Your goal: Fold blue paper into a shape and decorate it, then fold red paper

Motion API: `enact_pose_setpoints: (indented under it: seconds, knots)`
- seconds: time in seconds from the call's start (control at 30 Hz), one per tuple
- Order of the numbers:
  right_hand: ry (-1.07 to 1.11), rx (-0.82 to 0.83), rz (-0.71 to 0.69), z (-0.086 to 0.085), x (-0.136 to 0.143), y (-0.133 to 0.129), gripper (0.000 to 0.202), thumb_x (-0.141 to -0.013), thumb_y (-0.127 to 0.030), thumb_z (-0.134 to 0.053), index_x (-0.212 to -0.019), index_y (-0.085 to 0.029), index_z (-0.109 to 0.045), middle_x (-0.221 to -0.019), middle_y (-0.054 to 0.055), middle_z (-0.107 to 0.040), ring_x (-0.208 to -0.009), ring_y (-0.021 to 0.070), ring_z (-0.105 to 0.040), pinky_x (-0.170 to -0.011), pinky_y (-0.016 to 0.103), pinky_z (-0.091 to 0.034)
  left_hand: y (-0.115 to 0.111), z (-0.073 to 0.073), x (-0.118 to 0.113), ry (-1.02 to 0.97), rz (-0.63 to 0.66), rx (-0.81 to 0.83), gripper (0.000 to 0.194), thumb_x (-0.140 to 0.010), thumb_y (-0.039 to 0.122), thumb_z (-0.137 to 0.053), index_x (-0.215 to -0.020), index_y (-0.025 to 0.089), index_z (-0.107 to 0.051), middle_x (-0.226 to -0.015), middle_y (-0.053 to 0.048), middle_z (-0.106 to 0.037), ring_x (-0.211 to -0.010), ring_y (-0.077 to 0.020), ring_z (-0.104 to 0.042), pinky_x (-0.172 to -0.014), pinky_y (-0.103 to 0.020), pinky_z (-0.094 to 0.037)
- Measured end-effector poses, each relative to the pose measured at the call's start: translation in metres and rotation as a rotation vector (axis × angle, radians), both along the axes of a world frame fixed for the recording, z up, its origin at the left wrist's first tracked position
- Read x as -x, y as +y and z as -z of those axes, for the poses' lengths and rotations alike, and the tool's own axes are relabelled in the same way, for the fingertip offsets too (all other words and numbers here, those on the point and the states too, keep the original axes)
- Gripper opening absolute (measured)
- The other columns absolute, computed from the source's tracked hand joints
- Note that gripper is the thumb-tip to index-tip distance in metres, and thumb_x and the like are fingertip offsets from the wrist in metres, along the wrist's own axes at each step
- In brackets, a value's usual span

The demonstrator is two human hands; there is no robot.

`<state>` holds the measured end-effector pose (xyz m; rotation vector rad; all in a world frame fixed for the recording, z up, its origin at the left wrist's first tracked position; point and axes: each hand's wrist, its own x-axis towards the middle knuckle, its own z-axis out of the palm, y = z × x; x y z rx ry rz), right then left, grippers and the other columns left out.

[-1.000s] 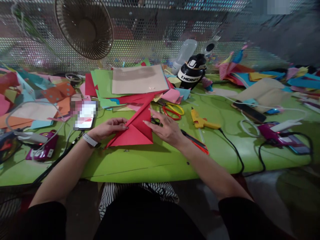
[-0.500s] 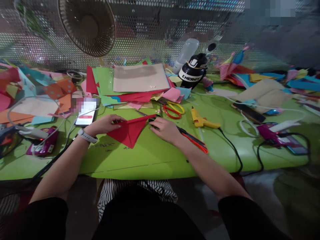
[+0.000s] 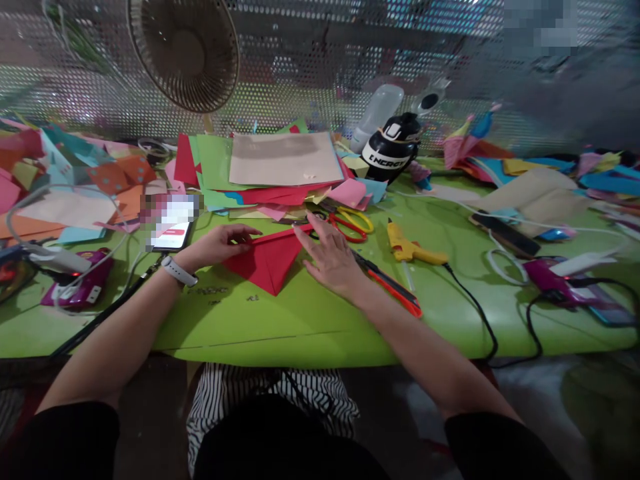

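Note:
A folded sheet of red paper (image 3: 270, 263) lies on the green table with one point toward me and a long folded edge along the far side. My left hand (image 3: 217, 245), with a white band at the wrist, has its fingers closed on the paper's left corner. At the right corner, my right hand (image 3: 333, 260) is spread, its fingers stretched over the folded edge. Just beyond that hand lie scissors with red handles (image 3: 349, 230) and yellow handles (image 3: 360, 217). A black and orange-red utility knife (image 3: 393, 287) rests beside my right wrist.
A yellow glue gun (image 3: 410, 247) with a black cord lies to the right. Ahead is a stack of coloured paper (image 3: 287, 160), with a black bottle (image 3: 393, 150) beside it. A phone (image 3: 173, 227), purple power strips (image 3: 87, 283) and a fan (image 3: 185, 53) also stand around.
My right hand has opened, its fingers now spread over the right end of the folded edge. My left hand stays at the left corner. The whole view has shifted slightly.

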<state>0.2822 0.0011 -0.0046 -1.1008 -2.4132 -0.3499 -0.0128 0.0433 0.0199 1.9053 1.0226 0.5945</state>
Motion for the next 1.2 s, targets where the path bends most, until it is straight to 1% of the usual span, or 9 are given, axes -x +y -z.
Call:
enact_pose_setpoints:
  seconds: [0.1,0.23,0.33,0.53,0.67,0.9,1.0,1.1,1.2]
  knots:
    - [-0.063,-0.055,-0.046,0.001,0.004,-0.005,0.063,-0.094,-0.010,-0.052,-0.152,-0.030,-0.039,-0.155,0.012,-0.040,-0.147,0.0310,-0.032,-0.116,0.053,-0.035,0.000,0.002,-0.002,-0.077,-0.004,0.084,0.038,-0.086,0.028,-0.068,-0.123,0.018,-0.068,-0.095,-0.007,-0.072,-0.081,-0.0150,-0.064,-0.071,-0.025,-0.050]
    - [-0.075,-0.031,-0.154,0.002,0.005,-0.005,0.042,-0.097,-0.014,-0.052,-0.134,-0.031,-0.061,-0.151,0.008,-0.048,-0.141,0.0268,-0.040,-0.114,0.049,-0.039,-0.002,0.006,-0.007,-0.061,-0.005,0.085,0.037,-0.086,0.030,-0.068,-0.121,0.018,-0.069,-0.100,-0.008,-0.073,-0.084,-0.0154,-0.064,-0.073,-0.026,-0.051]
    - [-0.024,0.011,-0.243,0.005,0.003,-0.001,0.031,-0.098,-0.016,-0.052,-0.120,-0.025,-0.071,-0.142,0.009,-0.058,-0.131,0.0255,-0.050,-0.107,0.047,-0.046,-0.005,0.006,-0.011,0.040,-0.003,-0.002,0.036,-0.088,0.033,-0.066,-0.120,0.018,-0.070,-0.102,-0.008,-0.074,-0.086,-0.0166,-0.065,-0.075,-0.028,-0.052]
    - [0.187,0.158,-0.367,0.014,-0.001,0.009,0.025,-0.098,-0.023,-0.053,-0.109,-0.018,-0.075,-0.115,0.012,-0.073,-0.104,0.0245,-0.065,-0.090,0.045,-0.054,-0.012,0.004,-0.018,0.246,0.011,-0.269,0.032,-0.091,0.029,-0.059,-0.117,0.016,-0.072,-0.110,-0.011,-0.072,-0.094,-0.0207,-0.067,-0.085,-0.035,-0.053]
    - [0.347,0.395,-0.359,0.016,0.002,0.010,0.020,-0.096,-0.026,-0.059,-0.105,-0.023,-0.076,-0.111,0.009,-0.073,-0.101,0.0209,-0.066,-0.089,0.042,-0.053,-0.018,0.005,-0.025,0.384,0.024,-0.449,0.030,-0.091,0.023,-0.057,-0.115,0.018,-0.074,-0.110,-0.012,-0.069,-0.093,-0.0217,-0.067,-0.082,-0.035,-0.055]
    - [0.547,0.727,-0.345,0.010,0.006,0.005,0.012,-0.089,-0.033,-0.070,-0.092,-0.024,-0.078,-0.095,0.004,-0.072,-0.088,0.0163,-0.066,-0.082,0.034,-0.051,-0.022,0.011,-0.030,0.482,-0.014,-0.543,0.029,-0.090,0.016,-0.057,-0.110,0.020,-0.077,-0.101,-0.009,-0.069,-0.083,-0.0184,-0.067,-0.074,-0.030,-0.054]
    - [0.508,0.731,-0.320,0.010,0.011,0.005,0.018,-0.091,-0.034,-0.068,-0.081,-0.021,-0.075,-0.086,0.004,-0.070,-0.081,0.0158,-0.063,-0.080,0.034,-0.049,-0.020,0.013,-0.029,0.476,0.001,-0.583,0.029,-0.090,0.017,-0.057,-0.112,0.019,-0.076,-0.102,-0.010,-0.070,-0.085,-0.0190,-0.067,-0.074,-0.030,-0.055]
    - [0.445,0.645,-0.212,0.010,0.016,0.006,0.026,-0.092,-0.035,-0.066,-0.072,-0.019,-0.071,-0.080,0.005,-0.068,-0.079,0.0177,-0.061,-0.082,0.037,-0.048,-0.019,0.012,-0.028,0.467,0.008,-0.602,0.029,-0.091,0.018,-0.056,-0.114,0.016,-0.074,-0.103,-0.011,-0.070,-0.087,-0.0202,-0.067,-0.076,-0.031,-0.055]
    - [0.408,0.637,-0.199,0.003,0.011,0.005,0.016,-0.093,-0.032,-0.063,-0.088,-0.019,-0.072,-0.094,0.007,-0.070,-0.093,0.0210,-0.062,-0.091,0.041,-0.048,-0.017,0.011,-0.027,0.464,0.009,-0.598,0.026,-0.092,0.020,-0.057,-0.111,0.016,-0.074,-0.102,-0.010,-0.071,-0.085,-0.0202,-0.067,-0.074,-0.032,-0.055]
